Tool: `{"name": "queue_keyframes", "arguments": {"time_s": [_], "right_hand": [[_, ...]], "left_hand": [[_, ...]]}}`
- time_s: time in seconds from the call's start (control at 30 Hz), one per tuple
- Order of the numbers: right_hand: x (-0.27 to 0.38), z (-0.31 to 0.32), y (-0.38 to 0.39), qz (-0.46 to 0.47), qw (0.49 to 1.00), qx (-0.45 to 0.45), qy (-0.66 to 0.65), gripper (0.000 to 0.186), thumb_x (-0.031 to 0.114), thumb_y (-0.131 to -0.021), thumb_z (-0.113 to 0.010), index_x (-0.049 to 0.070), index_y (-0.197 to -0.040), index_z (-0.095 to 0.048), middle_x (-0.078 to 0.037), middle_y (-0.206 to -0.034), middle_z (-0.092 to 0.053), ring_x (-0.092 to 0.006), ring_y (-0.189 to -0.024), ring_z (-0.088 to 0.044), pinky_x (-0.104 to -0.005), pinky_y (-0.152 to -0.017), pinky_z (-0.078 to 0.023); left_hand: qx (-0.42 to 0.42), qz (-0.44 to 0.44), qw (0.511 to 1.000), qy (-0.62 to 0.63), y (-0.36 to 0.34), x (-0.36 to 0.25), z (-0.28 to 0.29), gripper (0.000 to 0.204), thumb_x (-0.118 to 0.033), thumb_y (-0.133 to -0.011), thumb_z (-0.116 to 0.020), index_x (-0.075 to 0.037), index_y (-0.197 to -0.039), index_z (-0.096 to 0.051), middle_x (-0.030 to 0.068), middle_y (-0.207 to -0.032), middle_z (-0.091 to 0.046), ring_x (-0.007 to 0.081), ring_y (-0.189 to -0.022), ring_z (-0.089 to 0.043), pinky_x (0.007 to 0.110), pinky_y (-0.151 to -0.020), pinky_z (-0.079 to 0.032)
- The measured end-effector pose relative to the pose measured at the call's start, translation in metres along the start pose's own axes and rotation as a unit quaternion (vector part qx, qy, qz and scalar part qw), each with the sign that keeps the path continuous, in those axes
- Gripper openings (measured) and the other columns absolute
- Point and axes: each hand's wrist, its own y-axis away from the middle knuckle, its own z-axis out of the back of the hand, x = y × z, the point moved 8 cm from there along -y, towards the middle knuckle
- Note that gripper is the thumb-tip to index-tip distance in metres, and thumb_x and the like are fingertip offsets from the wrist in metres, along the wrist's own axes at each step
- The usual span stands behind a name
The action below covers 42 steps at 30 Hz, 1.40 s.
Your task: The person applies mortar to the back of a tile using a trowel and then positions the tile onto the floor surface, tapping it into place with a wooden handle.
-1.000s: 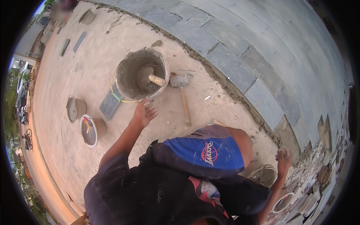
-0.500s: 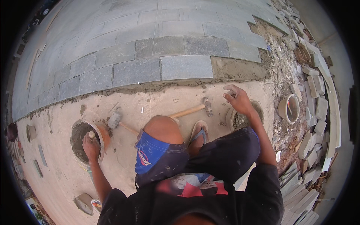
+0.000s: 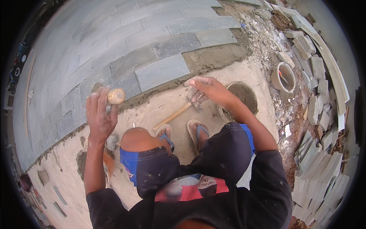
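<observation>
My left hand (image 3: 102, 110) is raised over the paving's edge, gripping a trowel by its round wooden handle (image 3: 116, 95); the small grey blade shows beyond my fingers. My right hand (image 3: 203, 91) hangs with bent fingers apart, just over the head of a hammer whose wooden handle (image 3: 171, 116) lies on the concrete; I see nothing held in it. Right beside that hand stands a mortar bucket (image 3: 246, 95). Grey stone pavers (image 3: 162, 72) end at a wet mortar bed (image 3: 213, 59) in front of me. Another bucket (image 3: 82, 164) and a mallet head (image 3: 111, 142) are partly hidden by my left arm.
On the right lie rubble (image 3: 268, 42), stone blocks (image 3: 317, 68), stacked slabs (image 3: 320, 185) and a small pail (image 3: 283, 76) with an orange-handled tool. Slim stone strips (image 3: 61, 194) and a small bucket (image 3: 42, 176) sit at far left, near parked motorbikes (image 3: 23, 59).
My left hand has risen out of the left bucket with the trowel and moved forward. My right hand has shifted left over the hammer head. My view has swung round toward the paving.
</observation>
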Motion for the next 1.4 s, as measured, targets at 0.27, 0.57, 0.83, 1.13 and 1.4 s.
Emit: {"name": "queue_keyframes", "arguments": {"time_s": [0.27, 0.57, 0.83, 1.13, 1.4], "right_hand": [[-0.001, 0.051, 0.063, 0.010, 0.934, -0.063, -0.351, 0.040, 0.040, -0.102, -0.056, 0.002, -0.114, -0.062, -0.007, -0.097, -0.066, -0.0169, -0.086, -0.067, -0.0317, -0.072, -0.057], [-0.121, 0.177, 0.221, -0.154, 0.920, -0.350, 0.085, 0.027, 0.028, -0.100, -0.060, 0.004, -0.110, -0.061, 0.000, -0.082, -0.058, -0.0091, -0.071, -0.056, -0.0281, -0.065, -0.050], [-0.168, 0.199, 0.215, -0.244, 0.796, -0.281, 0.477, 0.029, 0.014, -0.086, -0.059, -0.006, -0.107, -0.059, -0.028, -0.094, -0.069, -0.0440, -0.090, -0.068, -0.0499, -0.083, -0.054], [-0.201, 0.181, 0.144, -0.190, 0.707, -0.277, 0.622, 0.017, 0.009, -0.086, -0.059, -0.004, -0.095, -0.063, -0.021, -0.088, -0.069, -0.0361, -0.081, -0.072, -0.0423, -0.074, -0.060], [-0.169, 0.187, 0.161, -0.226, 0.741, -0.201, 0.599, 0.018, 0.008, -0.086, -0.056, 0.000, -0.101, -0.062, -0.024, -0.092, -0.068, -0.0408, -0.082, -0.070, -0.0492, -0.076, -0.058]], "left_hand": [[0.056, -0.474, 0.853, 0.211, -0.092, -0.250, -0.113, 0.036, -0.014, -0.083, -0.065, -0.003, -0.118, -0.063, 0.0096, -0.118, -0.062, 0.0247, -0.112, -0.061, 0.042, -0.098, -0.048], [0.151, -0.324, 0.837, 0.414, -0.073, -0.318, -0.222, 0.049, -0.021, -0.086, -0.068, -0.001, -0.129, -0.057, 0.0160, -0.123, -0.059, 0.0333, -0.121, -0.056, 0.044, -0.104, -0.044], [0.478, 0.409, 0.568, 0.530, 0.022, -0.269, -0.433, 0.067, -0.014, -0.088, -0.071, 0.006, -0.145, -0.042, 0.0207, -0.136, -0.057, 0.0274, -0.127, -0.054, 0.038, -0.107, -0.041], [0.268, 0.422, 0.465, 0.731, 0.032, -0.300, -0.443, 0.060, 0.011, -0.084, -0.061, 0.005, -0.142, -0.047, 0.0117, -0.131, -0.061, 0.0189, -0.118, -0.058, 0.032, -0.104, -0.043], [0.246, 0.360, 0.479, 0.762, 0.001, -0.313, -0.413, 0.058, 0.013, -0.083, -0.059, 0.009, -0.140, -0.049, 0.0138, -0.130, -0.062, 0.0183, -0.116, -0.059, 0.031, -0.103, -0.044]]}}
